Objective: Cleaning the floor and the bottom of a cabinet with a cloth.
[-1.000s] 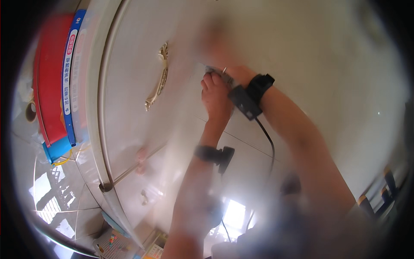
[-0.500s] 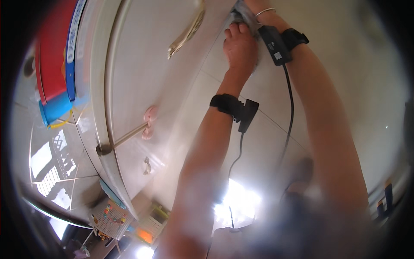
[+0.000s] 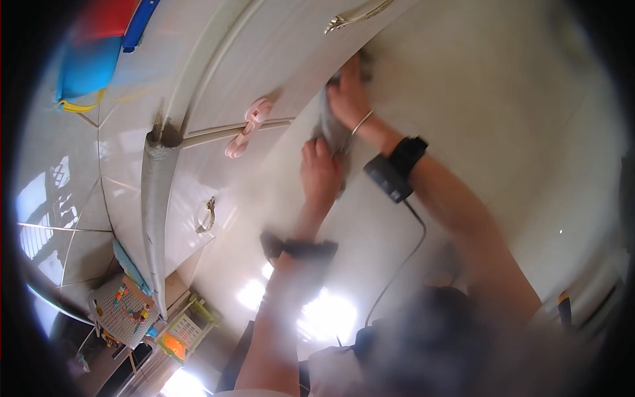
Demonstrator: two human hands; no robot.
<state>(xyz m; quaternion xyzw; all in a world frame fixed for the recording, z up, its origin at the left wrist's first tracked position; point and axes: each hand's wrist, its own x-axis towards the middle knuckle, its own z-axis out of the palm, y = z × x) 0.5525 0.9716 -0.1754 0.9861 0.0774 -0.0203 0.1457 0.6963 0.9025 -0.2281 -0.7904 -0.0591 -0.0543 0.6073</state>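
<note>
A grey cloth (image 3: 336, 135) is bunched on the pale floor, close along the foot of a white cabinet (image 3: 231, 79). My left hand (image 3: 321, 173) presses on its nearer end with the fingers curled over it. Farther off, my right hand (image 3: 349, 102) grips the cloth's other end, a thin bangle at its wrist. Both hands are slightly blurred, and part of the cloth is hidden under them. Black straps with small dark boxes circle both forearms, and a cable trails from the right one.
The cabinet front has a pink safety latch (image 3: 249, 128) and metal handles (image 3: 208, 216). A blue bin (image 3: 86, 71) stands on the counter at upper left. Toward lower left are a perforated board with colourful pieces (image 3: 126, 311) and a green-framed rack (image 3: 192, 325). Bright glare lies on the floor.
Both hands and the cloth have come nearer to me along the cabinet's foot. The view has shifted too, and the right hand now shows more fully.
</note>
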